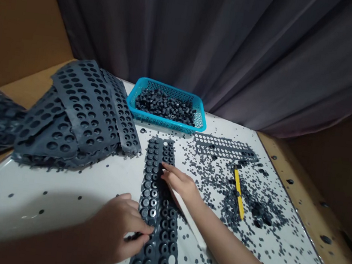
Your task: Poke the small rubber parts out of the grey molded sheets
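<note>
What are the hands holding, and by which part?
The left hand seems to pinch the side of the dark rubber strip near its lower end, but the grip is hidden. The right hand only rests fingertips on the strip.

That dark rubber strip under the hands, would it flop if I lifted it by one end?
Probably yes: the strip looks thin, and similar sheets lie draped in a pile. It's likely light for its size, with some holes showing. Studs may pop loose, given scattered rings.

Left hand (114,232), right hand (180,182) on rubber grommet sheet (162,234)
</note>
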Demonstrator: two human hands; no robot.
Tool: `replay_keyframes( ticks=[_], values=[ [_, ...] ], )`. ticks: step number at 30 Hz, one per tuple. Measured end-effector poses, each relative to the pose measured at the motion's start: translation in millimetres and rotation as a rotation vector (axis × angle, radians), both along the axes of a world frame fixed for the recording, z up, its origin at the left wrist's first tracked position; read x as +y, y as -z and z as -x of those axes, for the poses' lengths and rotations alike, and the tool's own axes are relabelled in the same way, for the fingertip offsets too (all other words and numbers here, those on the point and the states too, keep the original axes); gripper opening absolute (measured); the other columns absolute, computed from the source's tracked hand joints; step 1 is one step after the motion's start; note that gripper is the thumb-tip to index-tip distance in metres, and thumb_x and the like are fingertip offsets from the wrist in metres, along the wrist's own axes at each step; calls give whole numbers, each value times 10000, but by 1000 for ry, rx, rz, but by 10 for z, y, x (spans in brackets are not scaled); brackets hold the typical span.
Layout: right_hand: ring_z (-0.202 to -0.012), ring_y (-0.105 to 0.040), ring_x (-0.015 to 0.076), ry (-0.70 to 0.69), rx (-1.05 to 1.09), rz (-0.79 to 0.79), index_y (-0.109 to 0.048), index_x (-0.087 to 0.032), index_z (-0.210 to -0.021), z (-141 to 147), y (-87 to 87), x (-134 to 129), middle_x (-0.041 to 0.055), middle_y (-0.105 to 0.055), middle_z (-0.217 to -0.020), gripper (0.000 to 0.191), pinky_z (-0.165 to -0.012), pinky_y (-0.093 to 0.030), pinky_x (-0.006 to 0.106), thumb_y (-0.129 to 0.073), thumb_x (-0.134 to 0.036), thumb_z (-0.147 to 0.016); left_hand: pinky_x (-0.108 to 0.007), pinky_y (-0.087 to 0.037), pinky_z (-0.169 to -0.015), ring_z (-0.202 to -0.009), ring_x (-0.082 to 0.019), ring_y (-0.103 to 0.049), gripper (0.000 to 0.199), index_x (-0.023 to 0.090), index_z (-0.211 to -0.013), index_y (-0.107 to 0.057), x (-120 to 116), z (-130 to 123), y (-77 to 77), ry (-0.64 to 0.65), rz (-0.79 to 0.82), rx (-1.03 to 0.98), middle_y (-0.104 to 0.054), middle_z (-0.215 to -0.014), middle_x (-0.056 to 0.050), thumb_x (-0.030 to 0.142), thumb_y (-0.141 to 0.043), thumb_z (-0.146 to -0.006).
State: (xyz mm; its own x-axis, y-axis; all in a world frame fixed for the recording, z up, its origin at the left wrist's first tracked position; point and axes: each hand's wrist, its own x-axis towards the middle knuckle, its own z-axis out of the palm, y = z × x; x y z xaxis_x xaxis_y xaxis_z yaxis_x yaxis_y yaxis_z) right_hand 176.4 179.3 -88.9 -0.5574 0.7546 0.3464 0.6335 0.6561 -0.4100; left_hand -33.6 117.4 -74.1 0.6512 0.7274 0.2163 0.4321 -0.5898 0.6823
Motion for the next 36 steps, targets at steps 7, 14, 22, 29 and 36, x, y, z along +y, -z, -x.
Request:
replay_keyframes(
  ticks=[7, 14, 22, 29, 36],
  values=[
    [-1002, -680, 198, -28, 352, 266, -590, -203, -884, 54, -130, 32, 95, -725, -1005, 102, -796, -568, 283, -541, -289, -912, -284, -265, -572, -486, -134, -514, 176, 265, -792, -726, 12, -8, 21, -9, -17, -49, -624, -500, 28, 187, -570, -768],
    [-1039, -665, 212, -102, 370, 251, -612, -199, -854, 34, -88, 30, 78, -734, -902, 103, -795, -560, 275, -580, -290, -889, -285, -265, -571, -482, -130, -511, 183, 262, -786, -724, 7, -4, 6, -10, -20, -42, -614, -490, 30, 184, -559, -771],
    [-943, -698, 190, -106, 192, 116, -641, -200, -879, 15, -26, 60, 92, -685, -1142, 127, -808, -577, 291, -525, -241, -911, -285, -270, -574, -479, -128, -511, 172, 271, -782, -714, 10, -12, 32, -9, -29, -62, -600, -474, 44, 176, -572, -762],
    [-977, -680, 189, 0, 119, 121, -639, -234, -1019, 32, 84, 92, 43, -638, -1222, 186, -848, -580, 326, -487, -227, -913, -293, -273, -572, -489, -128, -524, 165, 267, -774, -715, -5, -12, 40, -21, -17, -46, -624, -501, 46, 178, -577, -764],
    [-706, -707, 157, 183, 299, 158, -560, -210, -865, 94, -68, 119, 88, -677, -1138, 155, -676, -593, 293, -431, -250, -941, -294, -282, -577, -480, -128, -498, 164, 261, -769, -711, -11, -16, 31, -19, -40, -57, -615, -489, 46, 170, -574, -770]
  ],
)
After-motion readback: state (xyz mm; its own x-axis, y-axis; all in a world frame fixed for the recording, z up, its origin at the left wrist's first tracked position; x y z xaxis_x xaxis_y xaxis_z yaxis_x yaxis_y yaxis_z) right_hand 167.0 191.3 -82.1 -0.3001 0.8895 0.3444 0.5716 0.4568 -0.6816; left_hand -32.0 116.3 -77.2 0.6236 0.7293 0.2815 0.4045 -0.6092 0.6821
